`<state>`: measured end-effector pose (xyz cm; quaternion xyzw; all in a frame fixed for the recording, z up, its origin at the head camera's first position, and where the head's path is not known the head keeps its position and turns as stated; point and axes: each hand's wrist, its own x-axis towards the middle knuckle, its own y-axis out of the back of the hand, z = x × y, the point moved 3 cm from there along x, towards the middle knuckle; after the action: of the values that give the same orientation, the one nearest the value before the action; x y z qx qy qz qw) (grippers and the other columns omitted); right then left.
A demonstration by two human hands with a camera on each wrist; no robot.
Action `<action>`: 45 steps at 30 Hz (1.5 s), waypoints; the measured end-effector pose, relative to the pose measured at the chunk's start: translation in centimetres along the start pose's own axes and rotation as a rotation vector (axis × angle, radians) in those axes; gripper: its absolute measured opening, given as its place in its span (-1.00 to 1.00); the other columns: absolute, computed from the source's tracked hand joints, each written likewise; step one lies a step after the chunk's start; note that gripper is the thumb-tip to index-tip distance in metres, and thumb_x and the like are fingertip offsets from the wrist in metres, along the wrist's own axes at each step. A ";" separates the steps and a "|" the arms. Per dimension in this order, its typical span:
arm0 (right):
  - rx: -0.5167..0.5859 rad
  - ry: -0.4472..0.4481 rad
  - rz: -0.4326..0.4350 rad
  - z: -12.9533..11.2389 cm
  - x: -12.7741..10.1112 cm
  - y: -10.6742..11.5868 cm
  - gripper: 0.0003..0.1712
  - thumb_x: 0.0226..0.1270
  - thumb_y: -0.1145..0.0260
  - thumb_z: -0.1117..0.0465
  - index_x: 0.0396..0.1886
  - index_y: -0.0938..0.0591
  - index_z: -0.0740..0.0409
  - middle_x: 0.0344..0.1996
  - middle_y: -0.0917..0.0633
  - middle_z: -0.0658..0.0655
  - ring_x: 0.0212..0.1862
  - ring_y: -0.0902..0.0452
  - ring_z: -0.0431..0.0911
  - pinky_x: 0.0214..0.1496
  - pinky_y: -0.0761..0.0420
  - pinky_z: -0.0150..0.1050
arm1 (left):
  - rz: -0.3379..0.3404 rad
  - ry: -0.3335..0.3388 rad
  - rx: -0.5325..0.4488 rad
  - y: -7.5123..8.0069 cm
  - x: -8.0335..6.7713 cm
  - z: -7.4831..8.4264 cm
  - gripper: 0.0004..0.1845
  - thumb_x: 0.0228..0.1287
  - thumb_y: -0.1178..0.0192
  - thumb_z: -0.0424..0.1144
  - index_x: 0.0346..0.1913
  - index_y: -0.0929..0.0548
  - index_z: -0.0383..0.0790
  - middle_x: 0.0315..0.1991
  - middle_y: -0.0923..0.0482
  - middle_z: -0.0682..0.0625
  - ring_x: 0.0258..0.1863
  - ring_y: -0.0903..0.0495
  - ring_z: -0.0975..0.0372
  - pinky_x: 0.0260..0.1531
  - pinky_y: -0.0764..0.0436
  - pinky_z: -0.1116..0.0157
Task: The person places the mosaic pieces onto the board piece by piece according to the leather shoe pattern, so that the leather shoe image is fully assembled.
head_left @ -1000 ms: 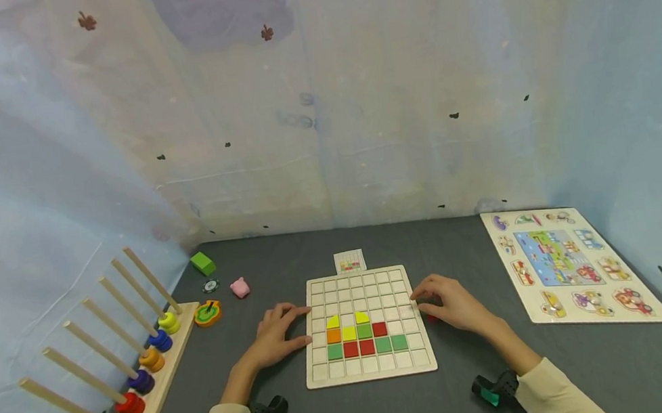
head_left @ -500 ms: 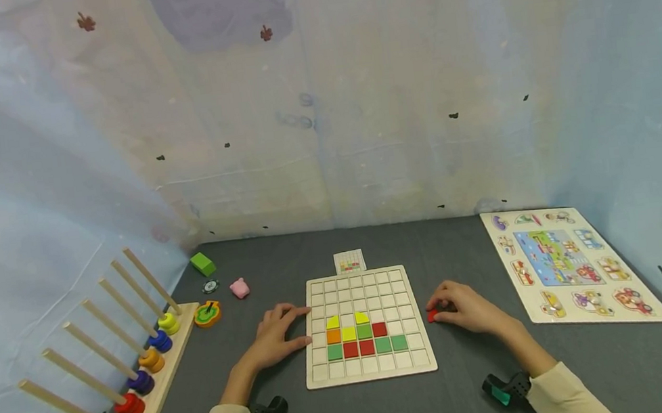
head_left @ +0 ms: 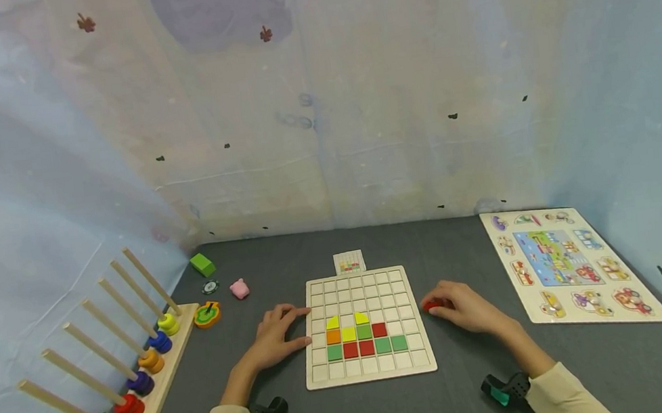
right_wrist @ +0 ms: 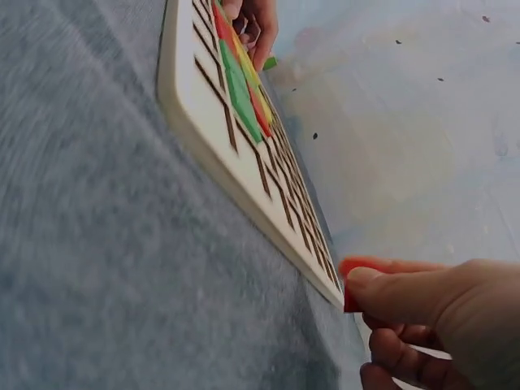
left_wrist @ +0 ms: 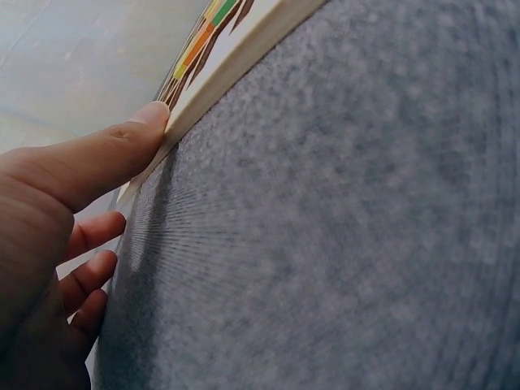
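Observation:
A wooden grid board (head_left: 362,293) lies in the middle of the table, with green, red, orange and yellow tiles set in its cells. At its left edge rests my left hand (head_left: 271,339), the thumb straight and its tip touching the board's side in the left wrist view. To the right of the board, my right hand (head_left: 464,307) pinches a small red tile (right_wrist: 352,303) between thumb and index finger, close beside the board's edge. The remaining fingers of that hand are bent under it. A small pattern card (head_left: 349,262) lies just behind the board's far edge.
On the left stands a peg rack (head_left: 164,382) with coloured rings. Near it lie a green block (head_left: 203,265), a dark round chip (head_left: 210,286), a pink pig figure (head_left: 239,288) and an orange-green toy (head_left: 207,314). A picture puzzle board (head_left: 521,287) is at the right.
My right hand has left the board's right edge, picked up the red tile from the table and raised it slightly leftward and away from me. The left hand stays in place.

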<state>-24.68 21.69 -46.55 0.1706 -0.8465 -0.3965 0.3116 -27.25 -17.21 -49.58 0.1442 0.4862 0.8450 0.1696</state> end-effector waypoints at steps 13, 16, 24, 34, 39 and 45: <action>0.229 -0.066 0.012 -2.6 2.4 -2.8 -0.90 0.19 -0.35 0.20 -0.32 -0.61 0.08 -0.41 -0.62 -0.07 -0.41 -0.51 -0.28 -0.37 -0.51 -0.35 | 0.007 0.000 -0.004 0.0 0.1 0.1 -0.36 0.09 -0.28 0.14 0.25 -0.45 0.09 0.14 -0.29 -0.07 0.07 -0.21 0.00 0.03 -0.17 -0.10; 0.250 -0.080 0.004 -3.1 2.7 -3.5 -0.92 0.20 -0.35 0.19 -0.33 -0.64 0.07 -0.46 -0.61 -0.09 -0.48 -0.46 -0.29 -0.43 -0.47 -0.36 | 0.005 0.003 -0.009 0.0 0.1 0.3 -0.37 0.08 -0.28 0.14 0.25 -0.45 0.09 0.15 -0.29 -0.08 0.08 -0.21 0.00 0.04 -0.17 -0.10; 0.136 -0.125 0.021 -3.1 2.6 -5.0 -0.95 0.19 -0.35 0.21 -0.37 -0.69 0.08 -0.57 -0.57 -0.16 -0.55 -0.38 -0.37 -0.50 -0.42 -0.41 | 0.005 0.002 -0.011 -0.1 0.1 0.4 -0.37 0.08 -0.28 0.14 0.25 -0.45 0.08 0.14 -0.29 -0.08 0.07 -0.21 0.00 0.04 -0.17 -0.10; 0.099 -0.150 0.074 -3.2 2.7 -5.6 -0.94 0.15 -0.38 0.21 -0.40 -0.71 0.10 -0.57 -0.60 -0.15 -0.58 -0.38 -0.38 -0.51 -0.42 -0.42 | 0.005 0.004 -0.006 0.0 0.2 0.2 -0.36 0.09 -0.28 0.14 0.26 -0.44 0.09 0.15 -0.29 -0.06 0.08 -0.21 0.00 0.04 -0.17 -0.11; 0.099 -0.101 0.038 -3.5 2.7 -5.3 -0.91 0.08 -0.42 0.28 -0.36 -0.72 0.12 -0.49 -0.65 -0.06 -0.50 -0.44 -0.35 -0.45 -0.45 -0.41 | 0.007 0.010 -0.007 0.0 0.2 0.4 -0.36 0.09 -0.28 0.14 0.25 -0.44 0.08 0.14 -0.29 -0.06 0.08 -0.21 0.00 0.04 -0.18 -0.10; 0.093 -0.063 -0.006 -3.8 2.7 -4.8 -0.84 0.03 -0.45 0.30 -0.34 -0.69 0.16 -0.51 -0.60 -0.06 -0.49 -0.42 -0.34 -0.45 -0.45 -0.41 | 0.002 0.010 -0.025 0.2 0.1 0.6 -0.37 0.09 -0.29 0.11 0.25 -0.45 0.07 0.14 -0.29 -0.06 0.10 -0.21 -0.01 0.05 -0.17 -0.11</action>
<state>-24.00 15.05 -47.39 0.1749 -0.8730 -0.3627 0.2752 -27.16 -16.77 -49.12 0.1383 0.4764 0.8519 0.1679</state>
